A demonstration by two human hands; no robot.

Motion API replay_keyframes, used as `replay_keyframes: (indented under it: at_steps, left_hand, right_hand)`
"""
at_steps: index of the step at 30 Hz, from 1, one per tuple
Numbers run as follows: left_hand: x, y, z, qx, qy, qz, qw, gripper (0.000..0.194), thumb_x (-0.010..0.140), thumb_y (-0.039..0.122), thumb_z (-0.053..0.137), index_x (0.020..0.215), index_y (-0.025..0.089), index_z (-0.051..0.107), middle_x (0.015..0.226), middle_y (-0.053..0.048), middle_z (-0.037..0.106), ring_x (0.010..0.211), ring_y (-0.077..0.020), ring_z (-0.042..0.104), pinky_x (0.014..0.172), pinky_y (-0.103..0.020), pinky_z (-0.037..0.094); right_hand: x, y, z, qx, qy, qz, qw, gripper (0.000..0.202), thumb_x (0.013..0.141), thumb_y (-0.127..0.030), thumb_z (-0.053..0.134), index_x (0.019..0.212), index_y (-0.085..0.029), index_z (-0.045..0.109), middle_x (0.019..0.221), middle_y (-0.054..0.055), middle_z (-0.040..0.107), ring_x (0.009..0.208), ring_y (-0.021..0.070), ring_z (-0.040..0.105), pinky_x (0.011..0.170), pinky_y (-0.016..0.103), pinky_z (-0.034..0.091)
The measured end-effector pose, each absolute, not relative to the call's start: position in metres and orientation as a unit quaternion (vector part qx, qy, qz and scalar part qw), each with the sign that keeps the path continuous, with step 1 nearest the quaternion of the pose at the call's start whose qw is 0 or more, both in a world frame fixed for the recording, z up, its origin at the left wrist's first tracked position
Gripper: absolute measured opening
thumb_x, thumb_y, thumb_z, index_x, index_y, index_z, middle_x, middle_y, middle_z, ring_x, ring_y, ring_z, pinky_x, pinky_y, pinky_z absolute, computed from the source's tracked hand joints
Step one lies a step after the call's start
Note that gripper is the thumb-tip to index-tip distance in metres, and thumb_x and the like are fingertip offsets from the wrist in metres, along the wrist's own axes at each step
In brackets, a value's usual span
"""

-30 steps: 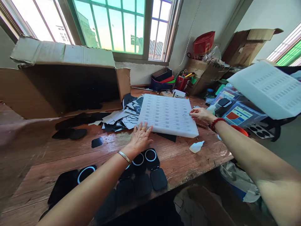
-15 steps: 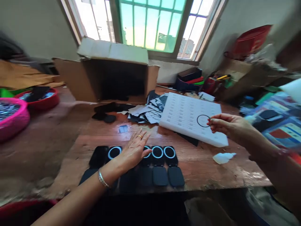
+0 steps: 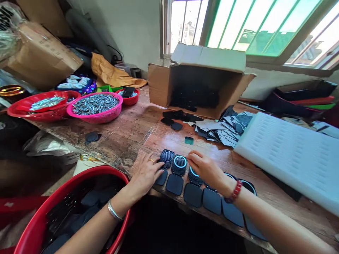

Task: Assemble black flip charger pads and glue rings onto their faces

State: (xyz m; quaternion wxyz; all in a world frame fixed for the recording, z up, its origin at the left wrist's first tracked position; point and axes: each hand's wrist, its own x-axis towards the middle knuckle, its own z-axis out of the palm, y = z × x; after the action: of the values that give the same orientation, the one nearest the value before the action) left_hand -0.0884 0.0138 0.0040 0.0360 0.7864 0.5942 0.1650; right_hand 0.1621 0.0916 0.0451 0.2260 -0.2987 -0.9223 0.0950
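Observation:
Several black hinged square pieces lie unfolded in a row along the table's front edge. The leftmost piece shows a dark round face, and the one beside it bears a pale ring. My left hand rests at the left end of the row, fingers spread, fingertips by the leftmost piece. Over the third piece, my right hand has its thumb and fingers pinched together; whatever is between the fingertips is too small to make out. The right forearm hides part of the row.
Behind the row are a small green rectangle, paper scraps, an open carton and a white foam tray. Bowls of metal parts, one a pink bowl, stand left. A red tub is at the front left.
The view has swung left. My right hand has gone from above the foam tray, where it held a thin dark ring, to the row. My left hand has moved to the row's left end.

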Motion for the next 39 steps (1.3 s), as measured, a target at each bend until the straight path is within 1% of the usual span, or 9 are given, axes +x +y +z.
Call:
replay_keyframes:
  at_steps: [3, 6, 13, 22, 28, 31, 34, 37, 39]
  left_hand:
    - [-0.084, 0.008, 0.002, 0.782, 0.605, 0.143, 0.038, 0.033, 0.092, 0.027, 0.062, 0.124, 0.022, 0.067, 0.131, -0.011, 0.063, 0.135, -0.0357, 0.045, 0.113, -0.061, 0.033]
    - [-0.083, 0.006, 0.002, 0.785, 0.605, 0.128, 0.039, 0.036, 0.093, 0.029, 0.061, 0.128, 0.022, 0.064, 0.134, -0.011, 0.061, 0.134, -0.0361, 0.045, 0.114, -0.06, 0.033]
    - [-0.082, 0.006, 0.001, 0.781, 0.611, 0.126, 0.037, 0.036, 0.093, 0.028, 0.061, 0.128, 0.021, 0.063, 0.134, -0.009, 0.061, 0.136, -0.0381, 0.043, 0.113, -0.06, 0.034]
    - [-0.08, 0.007, 0.003, 0.782, 0.608, 0.125, 0.053, 0.036, 0.091, 0.025, 0.064, 0.127, 0.018, 0.063, 0.135, -0.012, 0.06, 0.134, -0.0361, 0.044, 0.114, -0.06, 0.032]
    - [-0.081, 0.009, 0.006, 0.781, 0.609, 0.128, 0.06, 0.038, 0.091, 0.028, 0.064, 0.128, 0.019, 0.062, 0.134, -0.011, 0.061, 0.137, -0.0368, 0.041, 0.115, -0.06, 0.031]
    - [-0.081, 0.014, 0.008, 0.778, 0.611, 0.128, 0.075, 0.043, 0.092, 0.028, 0.063, 0.133, 0.021, 0.058, 0.139, -0.01, 0.059, 0.141, -0.0365, 0.037, 0.115, -0.061, 0.03]
    - [-0.08, 0.019, 0.005, 0.788, 0.601, 0.121, 0.056, 0.037, 0.093, 0.031, 0.06, 0.13, 0.022, 0.062, 0.138, -0.009, 0.06, 0.141, -0.0364, 0.038, 0.116, -0.064, 0.026]
    - [-0.081, 0.021, -0.003, 0.798, 0.591, 0.116, 0.016, 0.033, 0.094, 0.03, 0.059, 0.125, 0.022, 0.065, 0.134, -0.009, 0.064, 0.137, -0.0366, 0.043, 0.116, -0.066, 0.022]
    - [-0.083, 0.023, -0.008, 0.802, 0.585, 0.118, -0.002, 0.033, 0.093, 0.029, 0.06, 0.125, 0.023, 0.066, 0.132, -0.01, 0.065, 0.136, -0.037, 0.044, 0.115, -0.066, 0.022]
  right_hand:
    - [0.123, 0.103, 0.023, -0.289, -0.94, 0.033, 0.178, 0.022, 0.101, -0.014, 0.04, 0.091, -0.016, 0.06, 0.094, 0.008, 0.063, 0.079, 0.0153, 0.06, 0.071, 0.027, 0.05]
    - [0.1, 0.111, 0.009, -0.287, -0.947, 0.009, 0.145, 0.022, 0.099, -0.01, 0.041, 0.091, -0.016, 0.06, 0.097, 0.009, 0.063, 0.079, 0.0157, 0.059, 0.071, 0.026, 0.049]
    - [0.095, 0.105, 0.008, -0.268, -0.961, -0.03, 0.056, 0.022, 0.093, -0.002, 0.046, 0.092, -0.015, 0.063, 0.094, 0.009, 0.064, 0.084, 0.0202, 0.059, 0.072, 0.028, 0.048]
    - [0.09, 0.097, 0.016, -0.26, -0.965, -0.028, -0.003, 0.015, 0.095, -0.009, 0.051, 0.093, -0.014, 0.065, 0.1, 0.012, 0.064, 0.095, 0.0254, 0.058, 0.082, 0.036, 0.05]
    - [0.095, 0.096, 0.016, -0.285, -0.958, 0.008, 0.017, 0.022, 0.096, -0.006, 0.045, 0.105, -0.01, 0.065, 0.105, 0.014, 0.066, 0.098, 0.0266, 0.058, 0.088, 0.038, 0.05]
    - [0.095, 0.097, 0.012, -0.292, -0.955, 0.042, 0.032, 0.022, 0.094, -0.005, 0.047, 0.096, -0.011, 0.068, 0.104, 0.014, 0.067, 0.101, 0.0271, 0.058, 0.092, 0.041, 0.048]
    - [0.091, 0.097, 0.015, -0.308, -0.946, 0.083, 0.051, 0.02, 0.09, -0.003, 0.052, 0.088, -0.012, 0.07, 0.099, 0.014, 0.069, 0.101, 0.0267, 0.06, 0.095, 0.042, 0.047]
    - [0.106, 0.092, 0.032, -0.338, -0.928, 0.126, 0.087, 0.019, 0.089, -0.004, 0.056, 0.098, -0.013, 0.07, 0.104, 0.01, 0.071, 0.103, 0.0214, 0.063, 0.094, 0.035, 0.05]
    - [0.138, 0.081, 0.05, -0.374, -0.89, 0.21, 0.158, 0.019, 0.093, -0.011, 0.055, 0.105, -0.017, 0.068, 0.104, 0.007, 0.072, 0.098, 0.0172, 0.066, 0.088, 0.03, 0.053]
